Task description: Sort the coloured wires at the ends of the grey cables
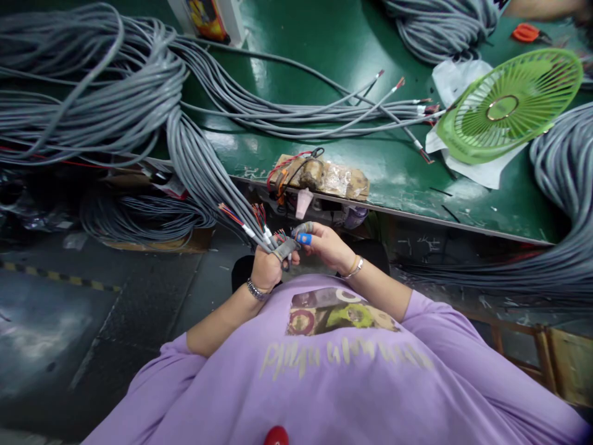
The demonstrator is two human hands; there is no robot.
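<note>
My left hand is closed around a bundle of grey cables, close to their stripped ends. Thin coloured wires stick out past white bands on those ends. Grey wrapping covers some of the left fingers. Just to the right, my right hand pinches at the wires of one cable end, thumb and fingertips together. Blue tape is wound round a right-hand digit, and another finger has a grey covering. The exact grip between the right fingertips is too small to make out clearly.
Large coils of grey cable lie on the green table, more cables trailing right. A wooden block with wires sits at the table edge. A green fan and orange-handled cutters are at right. Another person's arm shows top right.
</note>
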